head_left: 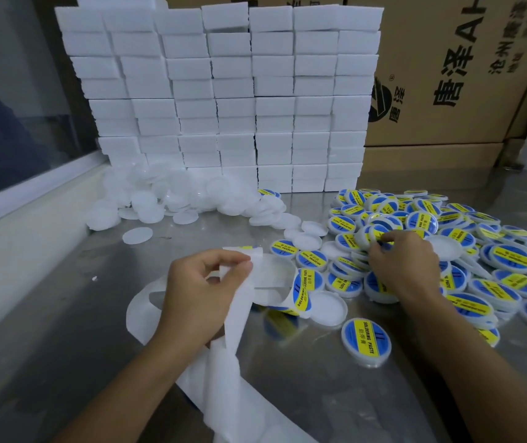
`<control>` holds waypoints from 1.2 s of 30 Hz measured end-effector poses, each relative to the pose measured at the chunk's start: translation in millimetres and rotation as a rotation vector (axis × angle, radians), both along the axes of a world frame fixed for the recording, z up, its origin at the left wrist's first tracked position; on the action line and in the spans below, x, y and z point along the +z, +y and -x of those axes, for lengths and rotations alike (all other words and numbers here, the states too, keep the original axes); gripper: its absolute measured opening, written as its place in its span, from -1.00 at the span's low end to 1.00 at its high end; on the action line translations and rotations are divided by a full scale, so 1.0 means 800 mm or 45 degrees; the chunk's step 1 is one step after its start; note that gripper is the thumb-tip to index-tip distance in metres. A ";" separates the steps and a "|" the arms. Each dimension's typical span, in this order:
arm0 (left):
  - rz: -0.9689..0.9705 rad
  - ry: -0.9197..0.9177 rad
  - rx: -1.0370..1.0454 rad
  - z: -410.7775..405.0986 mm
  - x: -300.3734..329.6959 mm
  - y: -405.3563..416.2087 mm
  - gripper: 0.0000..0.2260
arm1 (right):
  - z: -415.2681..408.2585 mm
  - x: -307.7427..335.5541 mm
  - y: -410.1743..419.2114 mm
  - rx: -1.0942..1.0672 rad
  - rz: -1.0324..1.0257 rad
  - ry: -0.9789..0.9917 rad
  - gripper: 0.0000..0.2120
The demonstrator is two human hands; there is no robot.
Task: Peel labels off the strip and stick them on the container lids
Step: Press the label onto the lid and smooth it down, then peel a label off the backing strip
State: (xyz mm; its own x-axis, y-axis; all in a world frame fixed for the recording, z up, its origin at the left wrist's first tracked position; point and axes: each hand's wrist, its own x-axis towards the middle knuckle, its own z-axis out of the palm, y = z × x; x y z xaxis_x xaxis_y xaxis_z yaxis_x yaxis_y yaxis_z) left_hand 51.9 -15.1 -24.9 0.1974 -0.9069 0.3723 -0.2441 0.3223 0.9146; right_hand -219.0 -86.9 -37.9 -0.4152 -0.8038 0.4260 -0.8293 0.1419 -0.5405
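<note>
White strip (239, 318) pinched in L hand (201, 292) grip; R hand (403, 263) grip pinching lid (371, 235).

White strip (239, 311) curls up; blue-yellow labelled lids (492, 266) heaped, seemingly overlapping.

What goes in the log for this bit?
left hand: pinches strip | right hand: fingers on labelled lid in pile | blank lid: waiting by strip

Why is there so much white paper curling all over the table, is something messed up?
Nothing looks broken. The white backing strip trails in loose loops off the table's front edge, emptied of labels. The left hand pinches it. Labelled lids lie heaped untidily, some overlapping, under the right hand.
</note>
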 end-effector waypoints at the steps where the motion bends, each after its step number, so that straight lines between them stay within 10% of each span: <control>1: 0.011 0.069 0.000 -0.002 0.002 -0.001 -0.85 | -0.003 0.002 0.002 0.024 0.031 -0.016 -0.77; 10: -0.186 0.097 -0.321 -0.003 -0.001 0.000 -0.40 | -0.083 0.027 0.041 0.742 0.361 -0.224 -0.87; 15: -0.092 0.192 -0.391 -0.002 -0.002 -0.003 -0.51 | -0.127 0.023 0.064 1.171 0.206 -0.246 -0.69; 36: 0.173 -0.155 -0.094 -0.004 -0.006 -0.004 -0.87 | -0.131 0.024 0.069 1.140 0.458 0.017 -0.90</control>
